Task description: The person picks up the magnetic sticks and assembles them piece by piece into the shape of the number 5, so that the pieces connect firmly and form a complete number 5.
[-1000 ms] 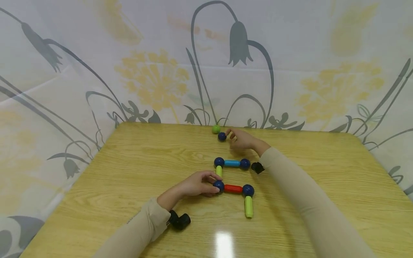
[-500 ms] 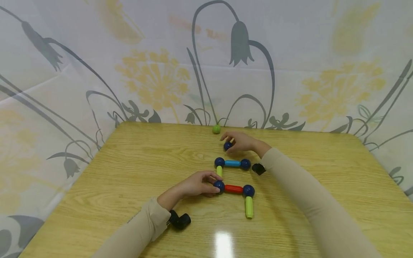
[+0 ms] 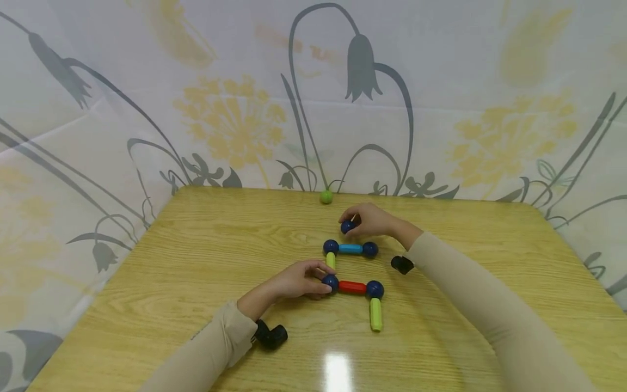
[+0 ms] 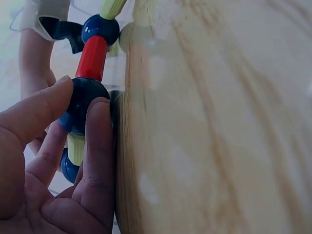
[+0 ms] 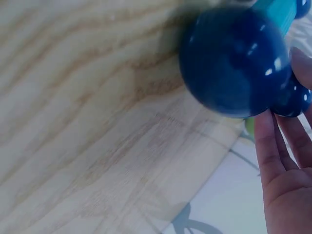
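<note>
A chain of dark blue balls and coloured rods lies on the wooden table. My left hand (image 3: 297,280) pinches the blue ball (image 4: 84,105) where the red rod (image 3: 352,287) joins a yellow-green rod (image 3: 330,262). Behind the chain, my right hand (image 3: 374,220) holds a loose blue ball (image 3: 347,227) between thumb and fingers. Just in front of it lies the light blue rod (image 3: 350,249), with a ball at each end. The right one, an end ball (image 5: 234,61), looms large in the right wrist view and partly covers the held ball (image 5: 292,100).
At the table's back edge sits a small green ball (image 3: 326,197). Another yellow-green rod (image 3: 375,314) points toward the front from the red rod's right-hand ball (image 3: 375,289). Black wrist cameras hang under both sleeves, and a flowered cloth (image 3: 235,125) rises behind the table (image 3: 171,326).
My right hand has taken hold of the loose blue ball and brought it forward, away from the green ball toward the light blue rod. My left hand has stayed in place.
</note>
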`<action>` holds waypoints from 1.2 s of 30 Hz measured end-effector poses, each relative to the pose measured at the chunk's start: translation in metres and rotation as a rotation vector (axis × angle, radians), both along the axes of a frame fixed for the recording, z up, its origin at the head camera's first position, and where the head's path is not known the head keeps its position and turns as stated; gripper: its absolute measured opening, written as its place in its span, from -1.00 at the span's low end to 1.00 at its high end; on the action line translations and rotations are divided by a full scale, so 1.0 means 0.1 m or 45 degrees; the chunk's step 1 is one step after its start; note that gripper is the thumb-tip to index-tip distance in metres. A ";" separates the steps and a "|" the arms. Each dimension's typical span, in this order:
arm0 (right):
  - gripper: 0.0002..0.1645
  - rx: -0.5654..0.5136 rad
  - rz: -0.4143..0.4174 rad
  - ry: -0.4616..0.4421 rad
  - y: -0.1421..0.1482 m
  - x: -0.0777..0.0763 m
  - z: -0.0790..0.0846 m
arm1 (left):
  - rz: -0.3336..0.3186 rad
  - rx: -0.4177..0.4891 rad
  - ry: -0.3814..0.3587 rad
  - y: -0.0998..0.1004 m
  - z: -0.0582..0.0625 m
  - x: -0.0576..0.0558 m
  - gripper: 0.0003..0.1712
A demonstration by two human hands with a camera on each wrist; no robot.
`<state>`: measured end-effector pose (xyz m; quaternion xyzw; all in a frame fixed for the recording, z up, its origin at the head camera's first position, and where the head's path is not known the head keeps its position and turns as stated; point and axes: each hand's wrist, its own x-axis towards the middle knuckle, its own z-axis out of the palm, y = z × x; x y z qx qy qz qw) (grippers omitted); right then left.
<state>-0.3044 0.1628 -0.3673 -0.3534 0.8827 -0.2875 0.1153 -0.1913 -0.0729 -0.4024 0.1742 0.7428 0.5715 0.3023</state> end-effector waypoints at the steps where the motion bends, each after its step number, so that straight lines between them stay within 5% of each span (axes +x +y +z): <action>1: -0.57 -0.011 0.011 0.002 0.00 0.03 0.01 | -0.001 0.000 -0.001 0.00 0.00 0.00 -0.59; 30: -0.60 -0.088 0.210 0.080 0.09 1.08 0.17 | 0.014 -0.008 0.012 -0.03 -0.02 0.00 -0.62; 36: -0.58 -0.106 0.254 -0.019 0.17 1.25 0.13 | -0.015 0.015 0.021 0.00 -0.01 0.01 -0.61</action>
